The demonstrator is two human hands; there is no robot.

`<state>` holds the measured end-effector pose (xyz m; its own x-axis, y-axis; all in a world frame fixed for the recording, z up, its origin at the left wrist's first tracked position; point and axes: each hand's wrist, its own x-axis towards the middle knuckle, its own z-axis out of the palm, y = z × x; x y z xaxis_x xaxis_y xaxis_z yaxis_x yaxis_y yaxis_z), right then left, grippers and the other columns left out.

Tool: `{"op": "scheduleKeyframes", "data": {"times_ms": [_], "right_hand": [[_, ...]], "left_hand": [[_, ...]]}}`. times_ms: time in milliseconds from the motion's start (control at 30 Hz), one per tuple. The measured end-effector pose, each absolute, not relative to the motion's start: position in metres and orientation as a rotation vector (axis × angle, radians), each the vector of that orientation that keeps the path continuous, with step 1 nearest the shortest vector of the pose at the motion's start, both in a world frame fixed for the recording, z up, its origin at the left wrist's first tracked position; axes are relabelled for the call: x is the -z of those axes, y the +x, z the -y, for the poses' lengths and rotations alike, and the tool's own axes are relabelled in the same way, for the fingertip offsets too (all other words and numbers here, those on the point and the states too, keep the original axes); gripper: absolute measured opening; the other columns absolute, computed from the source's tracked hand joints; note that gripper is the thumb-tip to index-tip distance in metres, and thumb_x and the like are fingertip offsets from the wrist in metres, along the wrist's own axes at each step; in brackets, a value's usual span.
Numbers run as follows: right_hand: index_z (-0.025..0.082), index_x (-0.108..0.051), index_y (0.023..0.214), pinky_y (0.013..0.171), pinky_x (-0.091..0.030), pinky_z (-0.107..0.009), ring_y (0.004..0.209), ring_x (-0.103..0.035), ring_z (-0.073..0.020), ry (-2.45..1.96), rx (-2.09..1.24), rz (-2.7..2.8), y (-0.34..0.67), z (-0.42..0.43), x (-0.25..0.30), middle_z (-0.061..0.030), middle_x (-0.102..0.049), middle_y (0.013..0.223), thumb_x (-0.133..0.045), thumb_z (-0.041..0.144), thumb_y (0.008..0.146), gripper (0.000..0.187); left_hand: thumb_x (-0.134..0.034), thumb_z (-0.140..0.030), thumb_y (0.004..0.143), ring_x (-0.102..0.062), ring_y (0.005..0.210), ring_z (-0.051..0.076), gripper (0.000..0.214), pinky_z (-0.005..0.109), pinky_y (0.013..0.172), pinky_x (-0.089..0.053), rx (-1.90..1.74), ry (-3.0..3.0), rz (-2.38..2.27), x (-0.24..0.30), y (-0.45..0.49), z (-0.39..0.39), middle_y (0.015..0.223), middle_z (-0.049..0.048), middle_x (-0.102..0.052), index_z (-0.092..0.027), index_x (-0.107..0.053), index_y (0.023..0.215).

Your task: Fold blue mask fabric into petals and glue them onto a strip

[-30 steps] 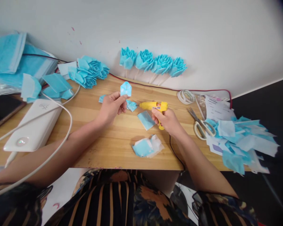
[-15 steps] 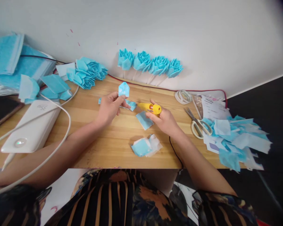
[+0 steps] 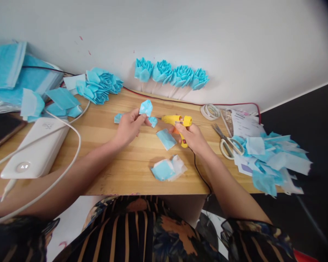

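My left hand [image 3: 129, 125] pinches a small folded blue paper petal [image 3: 145, 107] and holds it above the wooden desk [image 3: 112, 160]. My right hand [image 3: 192, 137] is wrapped round the handle of a yellow glue gun [image 3: 177, 120], whose nozzle points left toward the petal. Another small blue folded piece [image 3: 153, 121] lies just under the petal, and a flat blue square [image 3: 166, 138] lies between my hands. A crumpled blue and white piece [image 3: 168, 169] sits near the desk's front edge.
Finished blue paper flowers [image 3: 171, 72] lean on the wall, with a bigger cluster [image 3: 100, 85] to the left. Scissors [image 3: 227, 142], tape rolls [image 3: 211, 111] and a heap of paper scraps [image 3: 270, 160] fill the right. A white power bank [image 3: 35, 145] with cable lies left.
The glue gun has turned from end-on back to side-on, its nozzle pointing left. My left hand has tilted the petal and lowered it a little toward the nozzle.
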<state>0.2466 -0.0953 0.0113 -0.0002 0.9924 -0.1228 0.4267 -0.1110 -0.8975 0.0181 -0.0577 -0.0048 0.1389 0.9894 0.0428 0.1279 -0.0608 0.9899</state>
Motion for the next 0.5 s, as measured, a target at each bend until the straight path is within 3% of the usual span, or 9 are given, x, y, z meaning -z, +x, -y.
{"op": "scheduleKeyframes", "data": {"times_ms": [167,333,433,500], "right_hand": [[0.016,-0.069,0.104,0.051,-0.048,-0.025,0.08,-0.068,-0.0205,-1.686,-0.994,1.517,0.253,0.096,-0.013,-0.0123,-0.075,0.104,-0.055,0.057,0.09,0.046],[0.009,-0.048,0.149,0.076,-0.053,-0.042,0.098,-0.068,-0.0348,-1.904,-0.203,2.05,0.286,0.099,-0.007,-0.0216,-0.072,0.116,-0.06,0.044,0.091,0.069],[0.004,-0.036,0.156,0.083,-0.052,-0.048,0.103,-0.067,-0.0397,-2.029,0.087,2.27,0.313,0.102,-0.005,-0.0262,-0.072,0.116,-0.062,0.034,0.091,0.077],[0.001,-0.039,0.154,0.087,-0.052,-0.053,0.104,-0.067,-0.0418,-2.119,0.079,2.341,0.325,0.102,-0.011,-0.0275,-0.073,0.115,-0.063,0.031,0.09,0.075]], "left_hand": [[-0.052,-0.028,0.091,-0.046,0.047,0.008,0.019,0.021,0.044,-0.037,-1.081,1.484,-1.19,0.005,0.018,0.058,0.087,0.0061,-0.077,-0.016,-0.063,0.083],[-0.055,-0.029,0.09,-0.044,0.046,0.007,0.019,0.021,0.044,-0.036,-1.081,1.47,-1.187,0.003,0.018,0.059,0.084,0.0047,-0.076,-0.016,-0.065,0.079],[-0.056,-0.028,0.089,-0.041,0.044,0.007,0.019,0.022,0.043,-0.034,-1.032,1.438,-1.171,-0.001,0.019,0.062,0.078,0.0037,-0.075,-0.017,-0.064,0.075],[-0.057,-0.029,0.088,-0.04,0.043,0.007,0.02,0.022,0.043,-0.033,-0.991,1.451,-1.145,-0.003,0.02,0.063,0.074,0.003,-0.074,-0.017,-0.063,0.073]]}}
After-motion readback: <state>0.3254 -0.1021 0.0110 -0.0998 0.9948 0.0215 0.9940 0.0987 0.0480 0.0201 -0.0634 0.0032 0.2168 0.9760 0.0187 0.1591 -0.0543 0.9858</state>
